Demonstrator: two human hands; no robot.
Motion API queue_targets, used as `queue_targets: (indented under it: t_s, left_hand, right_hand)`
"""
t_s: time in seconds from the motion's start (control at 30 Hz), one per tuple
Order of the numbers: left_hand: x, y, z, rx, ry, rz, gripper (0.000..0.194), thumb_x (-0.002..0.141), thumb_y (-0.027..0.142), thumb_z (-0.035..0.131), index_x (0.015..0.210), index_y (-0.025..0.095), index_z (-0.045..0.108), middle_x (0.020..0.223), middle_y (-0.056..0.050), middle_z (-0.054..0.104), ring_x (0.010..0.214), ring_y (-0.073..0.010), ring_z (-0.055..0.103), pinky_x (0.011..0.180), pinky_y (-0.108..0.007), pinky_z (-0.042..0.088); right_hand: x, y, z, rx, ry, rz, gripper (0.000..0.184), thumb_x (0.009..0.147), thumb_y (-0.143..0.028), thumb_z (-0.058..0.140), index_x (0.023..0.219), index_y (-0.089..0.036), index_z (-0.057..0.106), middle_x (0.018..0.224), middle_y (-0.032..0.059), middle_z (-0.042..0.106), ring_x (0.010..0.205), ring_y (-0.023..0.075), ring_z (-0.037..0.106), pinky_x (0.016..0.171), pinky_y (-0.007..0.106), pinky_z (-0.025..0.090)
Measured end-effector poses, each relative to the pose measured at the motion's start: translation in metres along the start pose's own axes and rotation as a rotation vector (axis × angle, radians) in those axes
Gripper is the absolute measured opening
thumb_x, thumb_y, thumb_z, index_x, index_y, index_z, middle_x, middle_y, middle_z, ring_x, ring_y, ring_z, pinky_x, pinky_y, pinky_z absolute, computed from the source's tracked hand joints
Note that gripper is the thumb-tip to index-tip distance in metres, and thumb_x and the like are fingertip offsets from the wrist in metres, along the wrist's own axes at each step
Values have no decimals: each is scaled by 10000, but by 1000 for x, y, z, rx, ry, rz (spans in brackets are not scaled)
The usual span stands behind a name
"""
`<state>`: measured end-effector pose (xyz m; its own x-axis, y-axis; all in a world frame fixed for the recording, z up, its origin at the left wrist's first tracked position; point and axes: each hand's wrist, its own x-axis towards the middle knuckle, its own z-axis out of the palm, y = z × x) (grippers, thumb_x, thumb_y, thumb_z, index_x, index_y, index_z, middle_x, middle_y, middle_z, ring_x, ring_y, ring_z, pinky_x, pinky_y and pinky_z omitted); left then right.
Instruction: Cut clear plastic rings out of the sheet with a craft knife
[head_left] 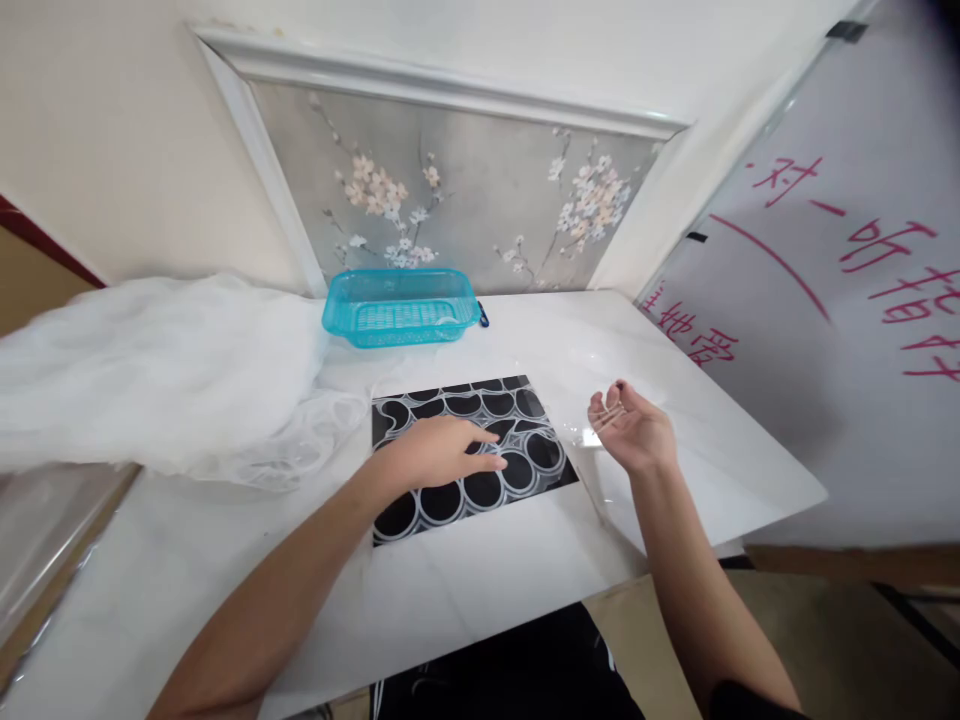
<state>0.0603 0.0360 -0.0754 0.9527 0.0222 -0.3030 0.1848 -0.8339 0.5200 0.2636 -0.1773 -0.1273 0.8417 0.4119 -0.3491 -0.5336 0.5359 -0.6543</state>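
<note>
A black rectangular sheet point(484, 490) lies on the white table, covered with rows of pale ring outlines. My left hand point(439, 452) is over its middle, palm down, thumb and forefinger apart. Whether the fingertips touch the sheet I cannot tell. To the right of it, my right hand point(636, 428) is raised with the palm turned up and the fingers curled. Thin whitish strands point(609, 420) show across these fingers; their kind is too small to make out. A small dark spot sits at one fingertip.
A blue plastic basket point(401, 335) stands at the back by the framed flower panel point(465, 190), with a small dark blue object point(483, 315) beside it. White translucent material point(165, 365) is heaped at left. A whiteboard point(810, 420) with red writing borders the right side.
</note>
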Motion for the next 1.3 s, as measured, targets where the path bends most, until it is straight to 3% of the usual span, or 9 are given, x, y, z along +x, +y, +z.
queue_targets:
  t_s: [0.1, 0.2, 0.3, 0.43, 0.53, 0.6, 0.73, 1.1, 1.3]
  left_hand:
    - [-16, -6, -11, 35, -31, -74, 561, 820, 678, 394, 1131, 292, 656, 1166, -9, 660, 1011, -233, 608, 784, -300, 432]
    - [-29, -18, -12, 118, -48, -185, 582, 818, 691, 360, 1055, 271, 686, 1065, -34, 695, 924, -237, 631, 729, -302, 435]
    - [-42, -33, -6, 209, -40, -313, 612, 814, 678, 367, 1123, 238, 660, 1119, -81, 675, 981, -272, 621, 758, -324, 441]
    - [-58, -46, 3, 241, -61, -391, 695, 815, 677, 350, 1311, 224, 528, 1208, -123, 627, 1040, -311, 603, 790, -364, 449]
    - [-63, -52, 6, 242, -92, -447, 812, 805, 677, 363, 1443, 175, 336, 1195, -157, 627, 1048, -334, 597, 791, -378, 451]
    - [-62, -56, 5, 225, -96, -455, 847, 802, 686, 357, 1464, 163, 281, 1180, -160, 634, 1042, -337, 598, 793, -380, 451]
    - [-57, -70, -1, 177, -37, -434, 840, 786, 732, 332, 1424, 188, 370, 1317, -147, 545, 1130, -340, 548, 860, -391, 434]
    - [-34, -102, -21, -39, 229, -489, 695, 764, 725, 392, 1198, 214, 578, 1134, -92, 652, 995, -255, 606, 846, -324, 435]
    - [-49, -86, -12, 42, 259, -492, 597, 821, 680, 330, 1073, 225, 623, 787, -47, 683, 768, -228, 635, 654, -296, 422]
  right_hand:
    - [-7, 3, 1, 106, -77, 105, 77, 803, -176, 603, 754, -222, 639, 804, -14, 698, 797, 97, 671, 735, 225, 573]
    - [-15, 5, 3, 47, -284, 106, 82, 827, -287, 603, 766, -264, 653, 1079, -14, 678, 985, 104, 641, 640, 154, 551]
    - [-25, 12, 3, -198, -482, 115, 122, 838, -387, 574, 823, -295, 653, 1286, -23, 579, 1135, 159, 581, 572, 161, 532]
    - [-32, 29, 4, -595, -569, 211, 189, 818, -404, 584, 911, -250, 643, 1363, 56, 518, 1124, 259, 594, 723, 335, 569]
    - [-29, 39, 9, -689, -520, 222, 233, 796, -397, 610, 965, -240, 646, 1369, 57, 512, 1118, 287, 594, 735, 373, 567]
    - [-22, 42, 14, -675, -459, 204, 249, 757, -385, 653, 961, -243, 661, 1343, 47, 536, 1099, 292, 602, 597, 297, 553]
    - [-4, 40, 28, -657, -377, 194, 278, 678, -356, 732, 918, -221, 693, 1275, 69, 580, 1024, 274, 628, 354, 170, 335]
    - [70, 42, 68, -786, -282, 104, 310, 625, -316, 753, 892, -179, 677, 1063, 80, 665, 814, 187, 667, 362, 161, 217]
    - [55, 8, 69, -1007, -221, -57, 351, 633, -375, 755, 888, -142, 694, 987, 134, 684, 723, 212, 692, 370, 193, 113]
